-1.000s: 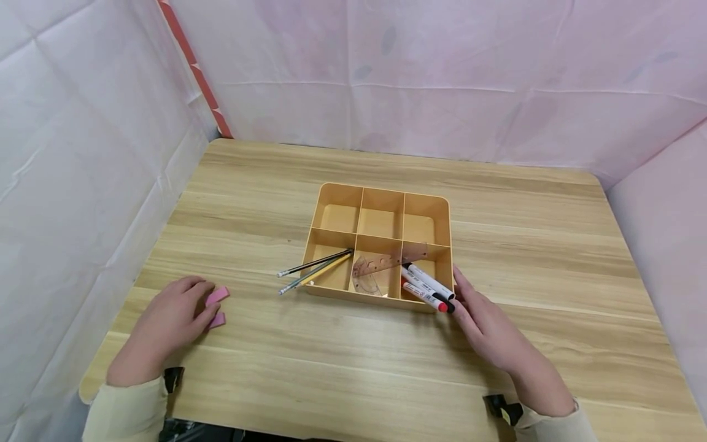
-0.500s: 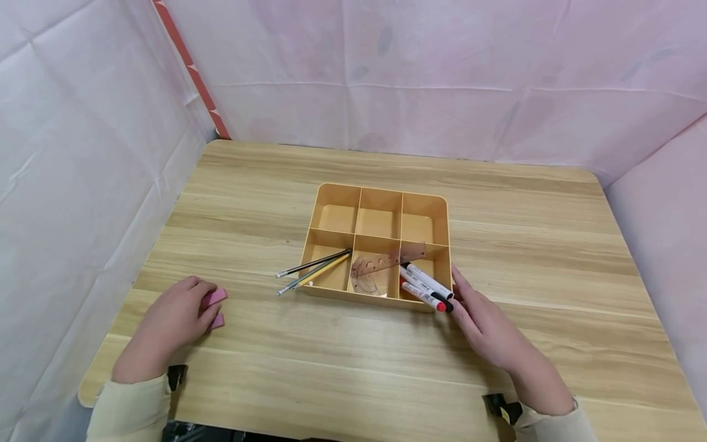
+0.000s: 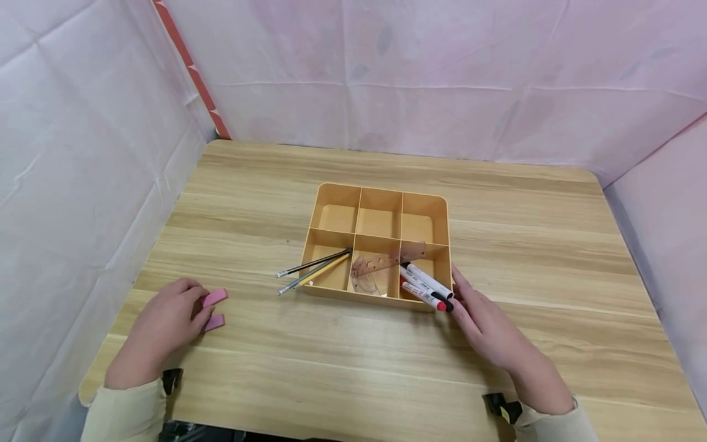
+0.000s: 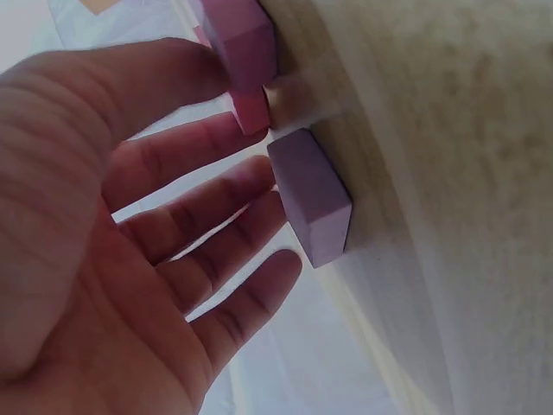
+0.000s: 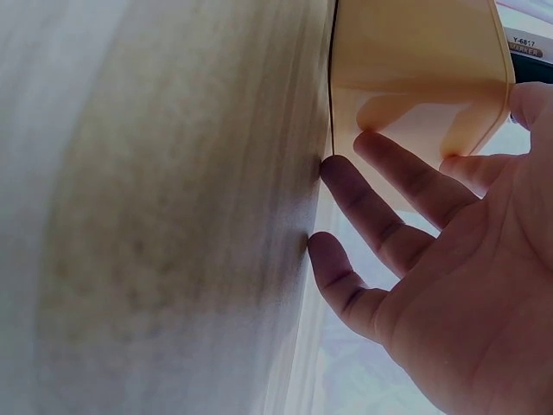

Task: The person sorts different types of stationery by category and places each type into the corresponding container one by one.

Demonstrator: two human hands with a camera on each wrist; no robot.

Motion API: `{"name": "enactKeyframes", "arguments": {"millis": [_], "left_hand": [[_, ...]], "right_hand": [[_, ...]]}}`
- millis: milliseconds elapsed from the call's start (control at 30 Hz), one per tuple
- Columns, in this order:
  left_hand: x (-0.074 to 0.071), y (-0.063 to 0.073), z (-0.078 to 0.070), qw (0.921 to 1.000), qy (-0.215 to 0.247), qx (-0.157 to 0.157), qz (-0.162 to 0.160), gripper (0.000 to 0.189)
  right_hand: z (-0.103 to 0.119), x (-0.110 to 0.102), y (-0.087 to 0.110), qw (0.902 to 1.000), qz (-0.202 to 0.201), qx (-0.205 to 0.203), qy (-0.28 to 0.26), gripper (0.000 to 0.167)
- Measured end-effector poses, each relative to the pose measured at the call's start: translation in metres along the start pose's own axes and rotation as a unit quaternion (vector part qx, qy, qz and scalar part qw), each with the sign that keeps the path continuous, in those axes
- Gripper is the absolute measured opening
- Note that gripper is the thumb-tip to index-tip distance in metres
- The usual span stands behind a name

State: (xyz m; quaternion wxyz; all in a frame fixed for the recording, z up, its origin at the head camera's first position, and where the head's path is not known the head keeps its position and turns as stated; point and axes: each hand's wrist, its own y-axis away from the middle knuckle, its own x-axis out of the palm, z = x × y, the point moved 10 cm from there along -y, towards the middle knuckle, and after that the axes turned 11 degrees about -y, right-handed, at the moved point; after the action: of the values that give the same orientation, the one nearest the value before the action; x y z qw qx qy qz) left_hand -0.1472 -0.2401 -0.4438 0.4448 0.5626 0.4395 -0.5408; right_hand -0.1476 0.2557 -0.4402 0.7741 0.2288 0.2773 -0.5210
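Note:
In the head view my left hand (image 3: 168,318) reaches over a pink eraser (image 3: 215,297) and a purple eraser (image 3: 214,322) at the table's left. The left wrist view shows another purple eraser (image 4: 311,199) beside the middle fingertips; the hand hides it from above. There the thumb overlaps the upper purple eraser (image 4: 238,39), the index fingertip is at the pink one, and the fingers are loosely extended. My right hand (image 3: 488,328) rests with relaxed fingers against the right side of an orange divided box (image 3: 375,299), its thumb close to the marker ends.
Pencils (image 3: 317,270) lean out of the box's front left compartment. A transparent ruler (image 3: 381,264) and a protractor (image 3: 366,282) lie in the front middle one. Several markers (image 3: 425,285) stick out of the front right one. Pale cloth (image 3: 359,116) hangs behind the wooden table (image 3: 353,368).
My left hand edges right over the erasers, then draws back left, so more of the two erasers shows. The erasers, the box and my right hand stay in place.

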Motion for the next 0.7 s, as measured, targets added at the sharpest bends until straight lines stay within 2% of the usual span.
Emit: {"name": "enactKeyframes", "arguments": {"millis": [300,700], "left_hand": [[-0.0016,0.0015,0.0035,0.9999,0.003,0.007,-0.015,0.024],[-0.0005,-0.0013,0.0039,0.9999,0.013,-0.004,-0.001,0.023]], "right_hand": [[0.0003,0.0001,0.0003,1.0,-0.002,0.001,-0.003,0.065],[0.0013,-0.0006,0.001,1.0,-0.003,0.001,0.001,0.065]]}}
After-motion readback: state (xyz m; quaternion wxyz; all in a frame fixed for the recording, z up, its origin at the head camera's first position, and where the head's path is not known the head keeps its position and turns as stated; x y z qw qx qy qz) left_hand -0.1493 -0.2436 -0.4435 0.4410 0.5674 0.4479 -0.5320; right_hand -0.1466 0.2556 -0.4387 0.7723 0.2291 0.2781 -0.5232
